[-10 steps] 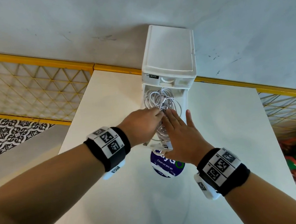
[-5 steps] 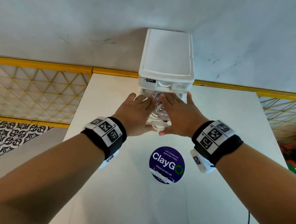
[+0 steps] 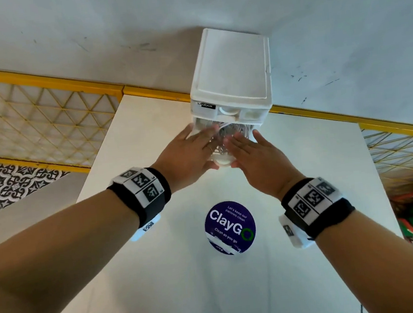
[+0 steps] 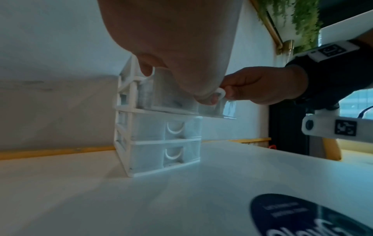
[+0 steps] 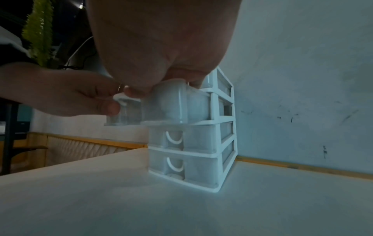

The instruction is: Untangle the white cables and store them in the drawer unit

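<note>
A white drawer unit (image 3: 232,69) stands at the back of the white table (image 3: 163,288), against the wall. One upper clear drawer (image 4: 171,99) sticks out a short way, with the coiled white cables (image 3: 230,130) inside it. My left hand (image 3: 195,152) and right hand (image 3: 251,156) lie side by side on top of the drawer, fingers straight over the cables. Both thumbs touch the drawer's front by its white handle (image 5: 119,97). Most of the cable bundle is hidden under my fingers and the unit's frame.
The two lower drawers (image 4: 175,127) are closed. A round purple ClayGo sticker (image 3: 229,227) lies on the table between my wrists. A yellow-framed lattice rail (image 3: 43,115) runs along the table's far and left side. The table's left edge drops to a patterned floor.
The drawer with the cables has slid from far out to nearly inside the unit. Both hands moved forward with it, staying flat on top.
</note>
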Motion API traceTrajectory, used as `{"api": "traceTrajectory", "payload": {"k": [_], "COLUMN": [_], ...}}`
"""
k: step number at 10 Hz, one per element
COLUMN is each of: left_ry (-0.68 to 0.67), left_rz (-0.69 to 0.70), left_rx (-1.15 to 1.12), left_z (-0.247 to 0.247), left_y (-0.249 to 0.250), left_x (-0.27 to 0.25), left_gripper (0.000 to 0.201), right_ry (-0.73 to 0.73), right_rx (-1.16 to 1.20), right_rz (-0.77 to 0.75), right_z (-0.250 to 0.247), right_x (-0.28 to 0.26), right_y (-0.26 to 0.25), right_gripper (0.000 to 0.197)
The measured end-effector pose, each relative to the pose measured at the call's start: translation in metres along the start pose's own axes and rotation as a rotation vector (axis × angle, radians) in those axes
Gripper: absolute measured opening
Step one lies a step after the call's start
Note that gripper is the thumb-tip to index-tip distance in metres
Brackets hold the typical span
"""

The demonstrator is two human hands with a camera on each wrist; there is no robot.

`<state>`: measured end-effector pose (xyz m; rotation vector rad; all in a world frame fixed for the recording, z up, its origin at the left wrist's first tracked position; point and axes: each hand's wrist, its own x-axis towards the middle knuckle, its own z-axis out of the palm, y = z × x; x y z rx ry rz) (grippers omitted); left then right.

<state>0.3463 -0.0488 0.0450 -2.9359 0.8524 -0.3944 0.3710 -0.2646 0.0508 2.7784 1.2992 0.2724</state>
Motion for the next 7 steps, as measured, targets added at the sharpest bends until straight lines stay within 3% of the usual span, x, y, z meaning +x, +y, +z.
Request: {"api": "traceTrajectory", "payload": {"k": [1, 2, 3, 5, 6, 7], "left_ry": [0.068, 0.219, 0.148, 0.219, 0.244, 0.262], "left_rz": [-0.034, -0.078, -0.195, -0.239, -0.210, -0.251], "left_rx": [0.081, 0.107, 0.095, 0.047, 0.064, 0.031], "left_z": [-0.008, -0.017, -0.022, -0.007, -0.008, -0.015], "left_y": [-0.012, -0.019, -0.025, -0.034, -0.040, -0.030], "left_x": [0.010, 0.017, 0.032, 0.062, 0.064, 0.045], "left_gripper": [0.059, 0.089, 0.120, 0.079, 0.079, 0.089], "right_ry": [0.196, 0.347, 0.225, 0.311, 0.341, 0.337], "right_rx": [-0.077, -0.158, -0.103, -0.154, -0.160, -0.064], "right_rz": [0.039, 0.165, 0.319, 0.440, 0.418, 0.492], "right_z": [-0.007, -0.019, -0.023, -0.002, -0.002, -0.006], "right_x": [0.005, 0.005, 0.015, 0.038, 0.038, 0.020], "right_y": [0.012, 0.019, 0.031, 0.041, 0.045, 0.029], "right_gripper": [0.042, 0.087, 0.118, 0.093, 0.098, 0.108]}}
